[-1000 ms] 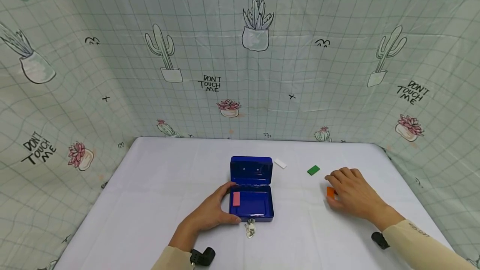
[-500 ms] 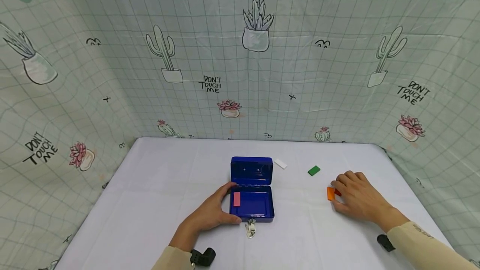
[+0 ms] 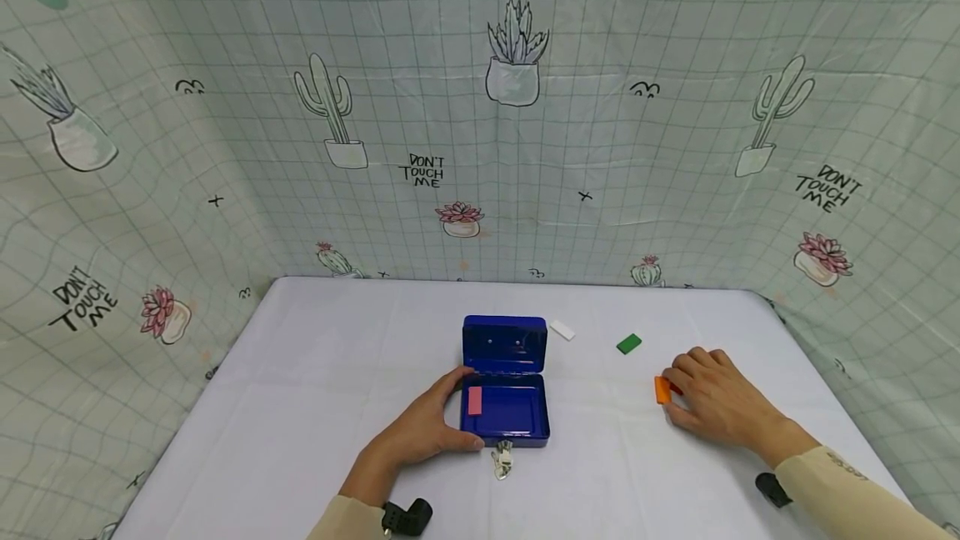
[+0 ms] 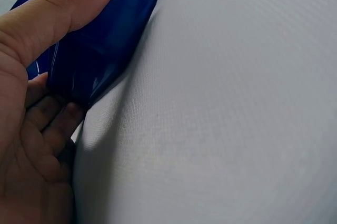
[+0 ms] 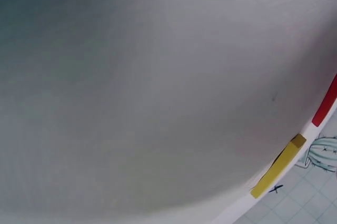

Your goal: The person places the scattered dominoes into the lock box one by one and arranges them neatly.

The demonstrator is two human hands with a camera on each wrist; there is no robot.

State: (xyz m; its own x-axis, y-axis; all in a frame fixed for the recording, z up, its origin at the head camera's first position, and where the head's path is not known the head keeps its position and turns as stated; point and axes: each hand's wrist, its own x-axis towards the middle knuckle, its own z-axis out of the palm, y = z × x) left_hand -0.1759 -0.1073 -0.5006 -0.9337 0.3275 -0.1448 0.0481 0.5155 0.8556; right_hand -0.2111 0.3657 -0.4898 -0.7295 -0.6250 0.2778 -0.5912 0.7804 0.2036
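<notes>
Grips open-lidded blue box with left hand, midway between side edges of desk. Has right hand at orange block, toward right desk edge; cannot tell whether clamped.

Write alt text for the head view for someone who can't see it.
A person's left hand grips the left side of an open blue box holding a pink block; the right hand is by an orange block. Farther back on the white table lie a green block and a white block.

A yellow block lies on white cloth near a red block cut off at right.
</notes>
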